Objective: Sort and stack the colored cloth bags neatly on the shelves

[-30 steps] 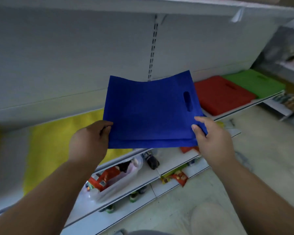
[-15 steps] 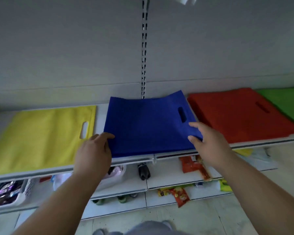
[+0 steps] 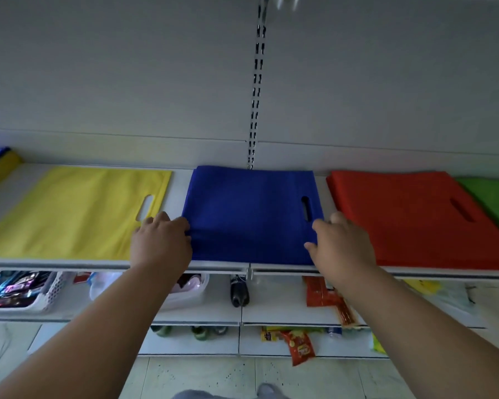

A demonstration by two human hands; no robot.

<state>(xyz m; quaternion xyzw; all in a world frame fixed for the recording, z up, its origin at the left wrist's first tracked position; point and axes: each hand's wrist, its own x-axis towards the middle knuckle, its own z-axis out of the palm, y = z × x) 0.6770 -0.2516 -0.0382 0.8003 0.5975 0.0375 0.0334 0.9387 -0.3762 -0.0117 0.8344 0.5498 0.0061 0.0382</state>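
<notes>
Head view: the flat blue cloth bag with a cut-out handle slot (image 3: 251,214) lies on the white metal shelf (image 3: 156,264), between both hands. The left hand (image 3: 160,243) grips its left edge with curled fingers; the right hand (image 3: 340,243) holds the right edge, thumb on top, likely to square it. Left of the left hand lies the yellow cloth bag (image 3: 78,211); right of the right hand, the red cloth bag stack (image 3: 409,217), so colours stay separate.
</notes>
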